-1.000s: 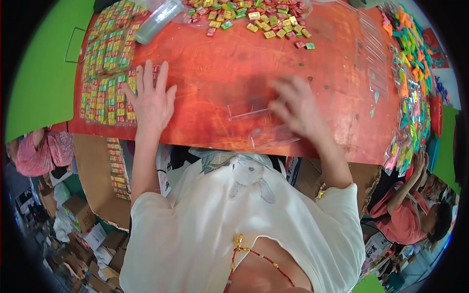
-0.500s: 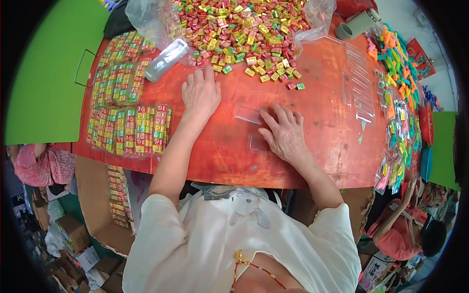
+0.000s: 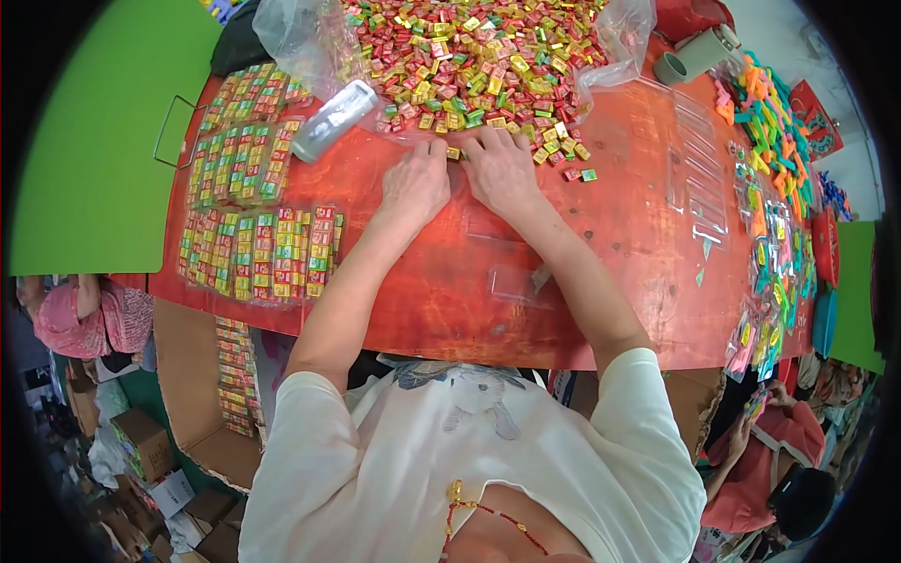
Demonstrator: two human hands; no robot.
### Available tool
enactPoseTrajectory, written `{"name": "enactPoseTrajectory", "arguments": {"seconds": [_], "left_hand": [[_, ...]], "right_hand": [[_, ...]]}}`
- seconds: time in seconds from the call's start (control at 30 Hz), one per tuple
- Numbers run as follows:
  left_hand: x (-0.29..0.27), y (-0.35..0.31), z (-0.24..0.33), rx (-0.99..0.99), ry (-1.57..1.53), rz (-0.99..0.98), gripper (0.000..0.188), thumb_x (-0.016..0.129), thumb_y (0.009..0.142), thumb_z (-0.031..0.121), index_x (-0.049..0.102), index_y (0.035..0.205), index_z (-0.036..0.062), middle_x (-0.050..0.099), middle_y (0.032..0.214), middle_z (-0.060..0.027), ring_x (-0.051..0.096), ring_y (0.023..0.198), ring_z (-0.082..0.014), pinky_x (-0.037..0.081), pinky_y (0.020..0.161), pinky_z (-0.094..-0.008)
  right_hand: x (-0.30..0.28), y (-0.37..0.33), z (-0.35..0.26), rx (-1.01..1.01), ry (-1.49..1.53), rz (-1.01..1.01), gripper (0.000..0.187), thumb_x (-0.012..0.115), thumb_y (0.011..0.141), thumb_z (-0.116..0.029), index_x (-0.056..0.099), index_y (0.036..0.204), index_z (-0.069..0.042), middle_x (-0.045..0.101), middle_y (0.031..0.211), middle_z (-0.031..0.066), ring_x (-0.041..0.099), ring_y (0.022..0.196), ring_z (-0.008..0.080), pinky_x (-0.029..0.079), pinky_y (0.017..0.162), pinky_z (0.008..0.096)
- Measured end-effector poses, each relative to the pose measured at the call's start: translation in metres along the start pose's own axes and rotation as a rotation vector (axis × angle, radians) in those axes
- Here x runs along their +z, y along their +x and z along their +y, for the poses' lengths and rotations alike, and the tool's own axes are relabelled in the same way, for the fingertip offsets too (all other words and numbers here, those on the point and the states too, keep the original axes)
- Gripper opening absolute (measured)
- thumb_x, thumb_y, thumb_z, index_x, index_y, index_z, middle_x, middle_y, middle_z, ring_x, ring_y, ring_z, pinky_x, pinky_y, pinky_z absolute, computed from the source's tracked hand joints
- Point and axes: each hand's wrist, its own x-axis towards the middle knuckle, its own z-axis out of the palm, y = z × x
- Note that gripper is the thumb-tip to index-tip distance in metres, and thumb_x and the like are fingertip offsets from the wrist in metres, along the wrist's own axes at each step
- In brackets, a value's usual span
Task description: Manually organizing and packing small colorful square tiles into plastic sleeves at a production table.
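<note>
A large pile of small shiny red, yellow and green wrapped blocks covers the far middle of the red table. At its near edge my left hand has its fingers curled down and pressed together. My right hand is close beside it, fingers bent against the nearest blocks. The fingertips of both hands are hidden, so whatever they pinch does not show. Nearer to me, a clear plastic tray lies flat below my right forearm, and another clear tray is partly behind that forearm.
Filled clear packs of blocks lie in rows at the left, beside a silvery elongated object. More clear trays rest at the right, near colourful plastic pieces and a grey-green flask. A co-worker sits at the lower right.
Both hands have moved to the near edge of the pile and come together. My right hand has left the clear trays, going up and left; my left hand has shifted slightly right.
</note>
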Motion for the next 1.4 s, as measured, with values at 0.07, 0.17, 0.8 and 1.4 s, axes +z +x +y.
{"name": "enactPoseTrajectory", "arguments": {"seconds": [0.07,0.17,0.8,1.4], "left_hand": [[-0.001,-0.01,-0.002,0.011,-0.015,-0.023,0.03,0.061,0.089,0.016,0.051,0.114,0.003,0.064,0.107,-0.0224,0.066,0.093,-0.0433,0.055,0.075,-0.0539],[-0.009,-0.019,0.006,-0.02,-0.052,-0.059,0.035,0.062,0.09,0.019,0.051,0.119,0.0036,0.064,0.108,-0.0223,0.066,0.095,-0.0435,0.055,0.075,-0.0537],[-0.018,-0.029,0.008,-0.071,-0.024,0.019,0.031,0.069,0.087,0.026,0.057,0.11,0.0093,0.057,0.104,-0.0174,0.068,0.088,-0.0385,0.057,0.067,-0.0503],[-0.003,-0.013,0.023,0.057,-0.003,0.031,0.035,0.069,0.087,0.027,0.058,0.115,0.0099,0.053,0.105,-0.0169,0.066,0.088,-0.0364,0.058,0.064,-0.0484]], "right_hand": [[-0.011,-0.018,0.001,-0.031,0.056,-0.076,0.025,0.07,0.084,-0.019,0.066,0.107,-0.012,0.059,0.097,0.0077,0.06,0.095,0.0269,0.043,0.082,0.0425],[-0.031,-0.037,-0.002,-0.026,0.15,-0.12,0.03,0.07,0.084,-0.019,0.066,0.114,-0.012,0.059,0.098,0.0081,0.06,0.095,0.0275,0.043,0.082,0.042],[-0.045,-0.039,0.004,0.02,0.166,-0.127,0.027,0.073,0.082,-0.024,0.065,0.104,-0.011,0.058,0.095,0.0074,0.06,0.093,0.0259,0.042,0.08,0.0417],[-0.022,-0.028,0.018,0.096,-0.057,0.009,0.017,0.068,0.088,-0.021,0.066,0.1,-0.011,0.059,0.089,0.0057,0.06,0.088,0.0239,0.04,0.078,0.0408]]}}
